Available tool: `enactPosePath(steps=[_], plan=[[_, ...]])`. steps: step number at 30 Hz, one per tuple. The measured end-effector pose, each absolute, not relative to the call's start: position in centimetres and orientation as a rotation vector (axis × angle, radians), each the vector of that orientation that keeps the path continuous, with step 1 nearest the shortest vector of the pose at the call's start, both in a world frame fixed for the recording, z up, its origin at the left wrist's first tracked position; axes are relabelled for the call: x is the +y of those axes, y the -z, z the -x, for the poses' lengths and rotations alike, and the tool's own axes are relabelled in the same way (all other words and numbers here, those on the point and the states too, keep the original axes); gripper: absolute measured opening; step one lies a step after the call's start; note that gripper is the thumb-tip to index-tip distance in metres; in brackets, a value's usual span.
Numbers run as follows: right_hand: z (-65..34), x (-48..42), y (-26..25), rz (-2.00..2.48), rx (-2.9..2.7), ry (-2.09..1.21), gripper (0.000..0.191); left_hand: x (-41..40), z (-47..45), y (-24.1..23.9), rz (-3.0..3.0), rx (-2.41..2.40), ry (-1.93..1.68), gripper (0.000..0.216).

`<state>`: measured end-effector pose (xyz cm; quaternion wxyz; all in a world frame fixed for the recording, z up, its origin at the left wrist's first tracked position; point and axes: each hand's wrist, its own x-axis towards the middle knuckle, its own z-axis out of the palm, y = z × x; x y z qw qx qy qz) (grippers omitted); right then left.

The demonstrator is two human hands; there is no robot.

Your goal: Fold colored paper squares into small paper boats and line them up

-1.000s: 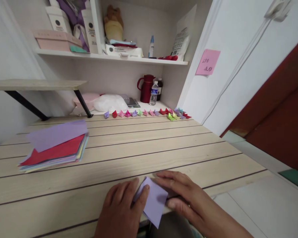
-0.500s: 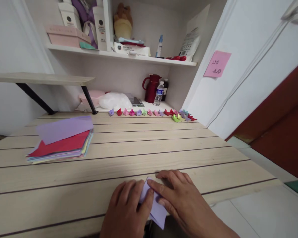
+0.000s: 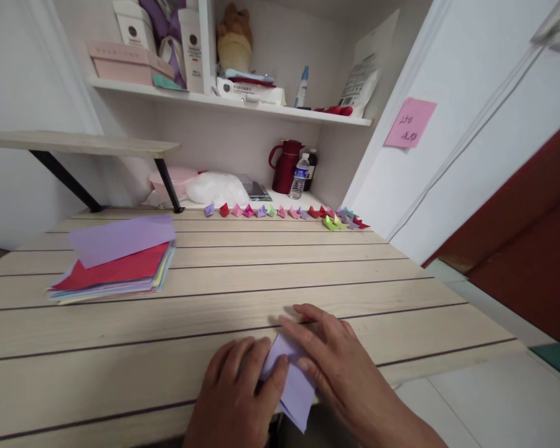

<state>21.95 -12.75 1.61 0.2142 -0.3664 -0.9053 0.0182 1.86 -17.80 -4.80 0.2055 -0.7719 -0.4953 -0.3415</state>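
Observation:
A folded lilac paper [image 3: 293, 389] lies at the near edge of the wooden table [image 3: 242, 292], one corner hanging over the edge. My left hand [image 3: 233, 398] presses its left side, fingers curled onto the paper. My right hand [image 3: 336, 367] lies flat over the top and right side of the paper, fingers stretched along a fold. A stack of coloured paper sheets [image 3: 116, 261], lilac on top and red beneath, sits at the table's left.
A row of small folded paper pieces [image 3: 284, 213] in several colours lines the far edge. Behind stand a red jug [image 3: 285, 165], a water bottle [image 3: 299, 175], a white bag [image 3: 217, 188] and a pink bowl [image 3: 175, 182]. A shelf above holds boxes. A pink note [image 3: 409, 122] sticks on the right wall.
My right hand has slid left and forward over the lilac paper, covering more of it. My left hand stays on the paper's left side. The view shifted slightly.

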Motion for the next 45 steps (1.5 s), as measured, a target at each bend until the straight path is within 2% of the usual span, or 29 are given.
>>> enactPosePath(steps=[4,8,14,20,24,29,38,45], plan=[[-22.3,-12.9,-1.8,1.063,-2.51,-0.178,0.033,-18.1,-1.0,3.7,2.24,-1.357,0.801,0.035],[-23.0,-13.7,-2.1,0.97,-2.269,-0.399,0.035,-18.3,-0.6,2.3,2.28,-1.301,0.666,0.036],[-23.4,-14.3,-2.1,0.794,-2.389,-0.458,0.031,-17.8,-0.9,1.8,2.283,-1.396,0.638,0.04],[-23.6,-13.7,-1.5,0.824,-2.408,-0.541,0.032,-18.4,-0.1,2.6,2.332,-1.22,0.764,0.037],[-23.7,-13.8,-1.3,0.804,-2.397,-0.529,0.03,-19.4,-0.4,2.9,2.339,-1.312,0.934,0.039],[-23.6,-13.9,-0.9,0.798,-2.393,-0.5,0.029,-20.3,-1.2,2.8,2.306,-1.386,0.923,0.046],[-23.7,-14.1,-0.7,0.766,-2.476,-0.334,0.026,-20.7,-1.6,3.9,2.168,-1.437,0.99,0.039],[-23.3,-14.3,0.3,0.767,-2.55,-0.094,0.036,-20.8,-3.9,4.6,2.026,-1.469,0.849,0.035]])
